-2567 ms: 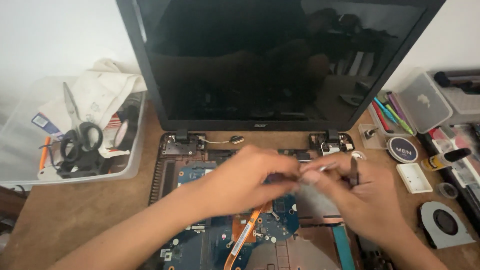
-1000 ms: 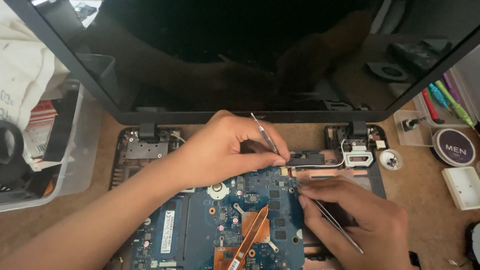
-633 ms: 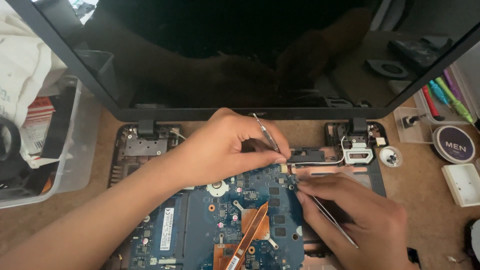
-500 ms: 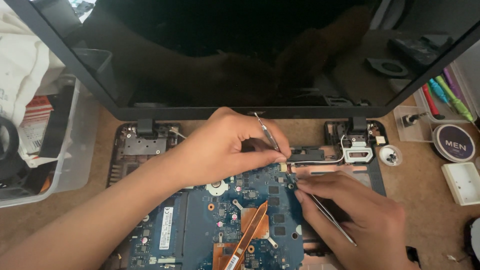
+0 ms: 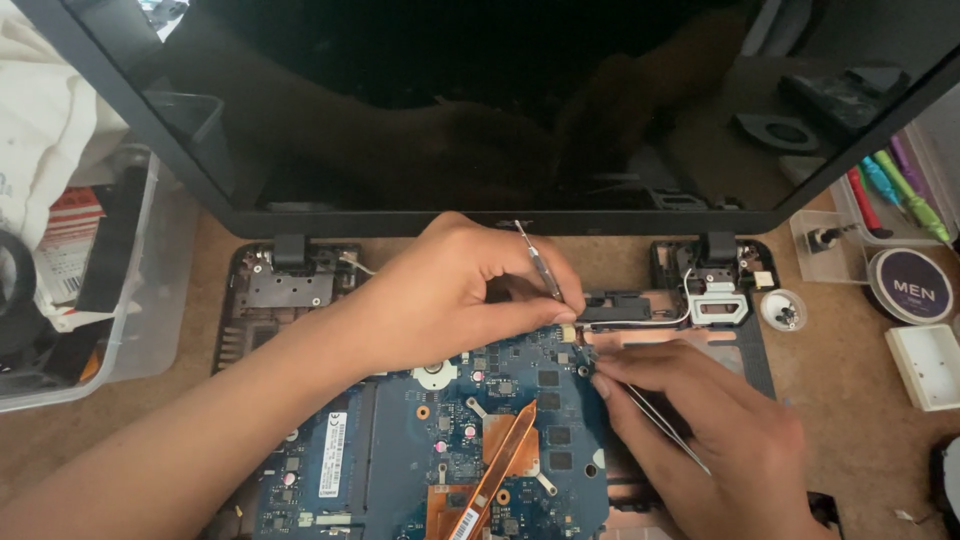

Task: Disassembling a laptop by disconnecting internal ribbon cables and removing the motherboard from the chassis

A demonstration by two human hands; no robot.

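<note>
both hands (image 5: 450, 300) pinch tools, seemingly

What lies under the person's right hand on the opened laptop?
Thin metal tweezers run beneath the right hand, over the blue circuit board and black laptop base. The hand covers whatever else lies there.
</note>
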